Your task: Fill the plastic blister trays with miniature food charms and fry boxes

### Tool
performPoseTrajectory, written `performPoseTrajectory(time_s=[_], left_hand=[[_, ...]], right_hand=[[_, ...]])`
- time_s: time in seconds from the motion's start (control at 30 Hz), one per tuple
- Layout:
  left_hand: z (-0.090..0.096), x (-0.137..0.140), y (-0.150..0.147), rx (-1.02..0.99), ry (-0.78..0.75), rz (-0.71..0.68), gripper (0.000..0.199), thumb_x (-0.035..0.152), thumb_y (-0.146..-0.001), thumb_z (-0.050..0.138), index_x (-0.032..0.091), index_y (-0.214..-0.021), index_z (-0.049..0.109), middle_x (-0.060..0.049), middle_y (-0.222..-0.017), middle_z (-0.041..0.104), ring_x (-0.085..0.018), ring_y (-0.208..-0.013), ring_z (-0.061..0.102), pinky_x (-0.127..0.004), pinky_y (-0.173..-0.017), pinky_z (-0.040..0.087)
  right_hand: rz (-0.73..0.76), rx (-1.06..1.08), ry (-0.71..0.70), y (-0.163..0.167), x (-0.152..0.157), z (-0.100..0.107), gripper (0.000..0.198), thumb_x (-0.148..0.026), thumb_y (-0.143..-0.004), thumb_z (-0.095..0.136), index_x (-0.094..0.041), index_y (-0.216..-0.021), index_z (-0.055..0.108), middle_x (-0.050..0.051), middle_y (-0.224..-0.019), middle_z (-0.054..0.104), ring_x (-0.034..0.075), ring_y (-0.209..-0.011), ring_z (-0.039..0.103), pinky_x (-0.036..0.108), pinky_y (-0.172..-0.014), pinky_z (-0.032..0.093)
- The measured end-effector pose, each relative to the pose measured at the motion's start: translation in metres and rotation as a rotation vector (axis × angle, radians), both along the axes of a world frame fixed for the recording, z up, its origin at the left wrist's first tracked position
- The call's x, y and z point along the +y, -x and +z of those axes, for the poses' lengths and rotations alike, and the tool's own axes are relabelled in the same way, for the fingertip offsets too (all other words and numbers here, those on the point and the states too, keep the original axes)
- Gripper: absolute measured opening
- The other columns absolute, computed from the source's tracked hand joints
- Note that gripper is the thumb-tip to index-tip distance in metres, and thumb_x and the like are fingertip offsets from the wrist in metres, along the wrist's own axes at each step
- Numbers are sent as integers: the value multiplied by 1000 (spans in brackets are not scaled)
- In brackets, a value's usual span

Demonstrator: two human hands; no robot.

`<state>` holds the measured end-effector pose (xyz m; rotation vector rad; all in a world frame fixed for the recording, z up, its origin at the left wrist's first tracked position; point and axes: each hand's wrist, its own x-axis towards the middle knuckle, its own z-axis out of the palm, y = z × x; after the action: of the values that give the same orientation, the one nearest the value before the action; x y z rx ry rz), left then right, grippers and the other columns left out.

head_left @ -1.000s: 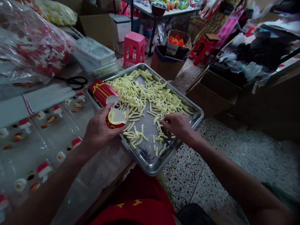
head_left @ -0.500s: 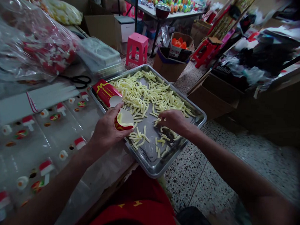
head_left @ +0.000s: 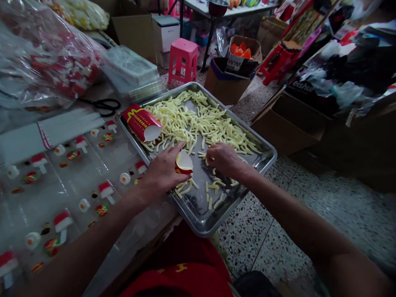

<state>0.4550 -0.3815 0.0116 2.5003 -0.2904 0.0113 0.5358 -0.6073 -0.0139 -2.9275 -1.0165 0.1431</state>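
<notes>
My left hand (head_left: 166, 169) is wrapped round a small red fry carton (head_left: 184, 162), tilted with its white-lined mouth toward my right hand. My right hand (head_left: 224, 159) is closed over the metal tray (head_left: 200, 224), fingertips pinched together; whatever is between them is too small to make out. Pale yellow fries (head_left: 178, 117), which look like models, are heaped over the far half of the tray. Loose short fries (head_left: 214, 183) lie near my right hand. A second red fry carton (head_left: 143, 122) rests on its side at the tray's left edge.
Left of the tray, clear plastic sheeting (head_left: 96, 166) covers rows of small food-shaped pieces. Black scissors (head_left: 105, 105) and stacked clear plastic boxes (head_left: 131, 72) lie behind. A pink stool (head_left: 183, 59) and cardboard boxes (head_left: 228, 82) stand on the floor beyond.
My left hand has moved right with the carton, bringing it over the tray and closer to my right hand. My right hand has shifted slightly left, its fingers drawn in more.
</notes>
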Motion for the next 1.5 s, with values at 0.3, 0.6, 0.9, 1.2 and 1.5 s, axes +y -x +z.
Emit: performPoseTrajectory(time_s=[0.3, 0.6, 0.9, 1.2, 1.5], left_hand=[[-7, -18, -5, -95, -263, 26, 87, 28, -70, 80, 16, -148, 43, -15, -126, 62, -32, -112, 62, -39, -94, 51], [-2, -26, -38, -329, 1, 251, 78, 23, -70, 73, 17, -143, 47, -14, -128, 61, -32, -116, 59, -43, -100, 50], [-12, 15, -18, -337, 59, 192, 73, 24, -73, 72, 20, -142, 48, -10, -130, 61, -29, -118, 59, -40, -103, 48], [-6, 65, -12, -266, 115, 265, 80, 35, -67, 84, 20, -139, 52, -8, -134, 62, -28, -118, 60, -42, -106, 47], [-12, 69, 11, -205, 215, 222, 86, 42, -62, 89, 21, -138, 54, -8, -133, 62, -30, -120, 60, -45, -106, 48]], right_hand=[[-339, 94, -476, 16, 33, 17, 12, -22, -68, 73, -20, -80, 76, -1, -71, 70, 14, -64, 60, 25, -61, 36], [-81, 281, -635, 2, 68, 63, 23, -8, -76, 58, -16, -90, 74, 0, -79, 71, 15, -72, 61, 25, -67, 43], [51, 183, -609, 28, 86, 65, 29, -14, -89, 56, -21, -118, 57, 3, -102, 68, 19, -93, 61, 30, -80, 45], [378, 208, -355, 45, 37, 20, 30, -23, -87, 72, -23, -116, 67, 6, -111, 70, 24, -104, 59, 38, -93, 44], [5, 134, -402, 32, -21, 13, 45, -41, -78, 83, -23, -117, 70, 6, -104, 69, 19, -82, 61, 31, -70, 46]])
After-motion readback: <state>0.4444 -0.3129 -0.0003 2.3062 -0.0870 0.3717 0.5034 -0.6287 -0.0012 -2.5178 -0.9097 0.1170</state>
